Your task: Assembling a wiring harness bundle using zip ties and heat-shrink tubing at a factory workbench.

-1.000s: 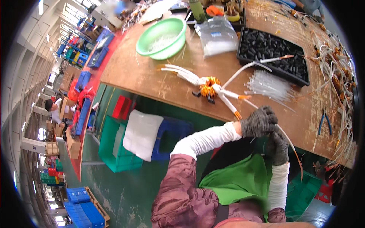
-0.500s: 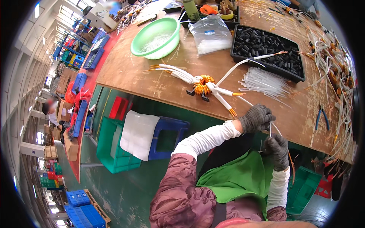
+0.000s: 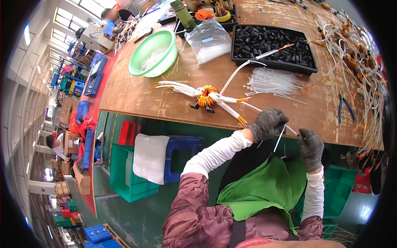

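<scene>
On the near part of the table lies a ring-shaped coil wound with copper wire [image 3: 207, 96], with white-sleeved leads spreading from it. One white lead [image 3: 250, 106] runs from the coil into my left hand [image 3: 269, 125], which is gloved in grey and closed on it at the table's front edge. A thin white cable tie [image 3: 280, 139] hangs down beside those fingertips. The lead passes across to my right hand [image 3: 311, 149], also in a grey glove, whose fingers pinch it near the thumb. The lead's far end is hidden by that hand.
Loose white cable ties [image 3: 273, 82] lie beside a black tray [image 3: 273, 66] of black sleeves. A bag of ties [image 3: 209, 41] and a green bowl [image 3: 173, 53] stand farther left. Pliers [image 3: 346, 109] and a wire heap [image 3: 351, 70] are at right. A blue stool [image 3: 184, 153] stands below.
My view has shifted, so the table's things sit farther left. The right hand has risen and moved right, toward the table edge. The cable tie by my left hand now hangs at a slant.
</scene>
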Motion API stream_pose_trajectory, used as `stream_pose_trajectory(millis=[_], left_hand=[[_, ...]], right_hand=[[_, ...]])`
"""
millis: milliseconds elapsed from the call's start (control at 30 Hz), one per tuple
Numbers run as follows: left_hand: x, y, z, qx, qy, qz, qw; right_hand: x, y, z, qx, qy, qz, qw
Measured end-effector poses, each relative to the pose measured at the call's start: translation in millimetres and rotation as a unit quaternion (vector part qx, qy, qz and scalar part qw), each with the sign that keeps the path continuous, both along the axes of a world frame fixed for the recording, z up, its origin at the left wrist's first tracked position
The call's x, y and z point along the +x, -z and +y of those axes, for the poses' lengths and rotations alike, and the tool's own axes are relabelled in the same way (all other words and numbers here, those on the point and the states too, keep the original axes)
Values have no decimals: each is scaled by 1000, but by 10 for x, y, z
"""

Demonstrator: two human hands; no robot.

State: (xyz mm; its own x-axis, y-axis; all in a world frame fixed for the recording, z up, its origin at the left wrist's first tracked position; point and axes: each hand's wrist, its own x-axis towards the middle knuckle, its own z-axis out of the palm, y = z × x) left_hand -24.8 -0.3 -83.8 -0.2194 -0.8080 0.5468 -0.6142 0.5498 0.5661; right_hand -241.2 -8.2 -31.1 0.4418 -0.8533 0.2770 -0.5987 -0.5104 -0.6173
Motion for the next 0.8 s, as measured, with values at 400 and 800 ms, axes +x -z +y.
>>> stream_pose_trajectory(millis=[400, 800], left_hand=[[-72, 12, 160, -1, 30, 10, 999], [-96, 60, 69, -3, -37, -32, 999]], right_hand=[[-104, 52, -210, -176, -166, 76, 967], [162, 154, 236, 121, -89, -154, 977]])
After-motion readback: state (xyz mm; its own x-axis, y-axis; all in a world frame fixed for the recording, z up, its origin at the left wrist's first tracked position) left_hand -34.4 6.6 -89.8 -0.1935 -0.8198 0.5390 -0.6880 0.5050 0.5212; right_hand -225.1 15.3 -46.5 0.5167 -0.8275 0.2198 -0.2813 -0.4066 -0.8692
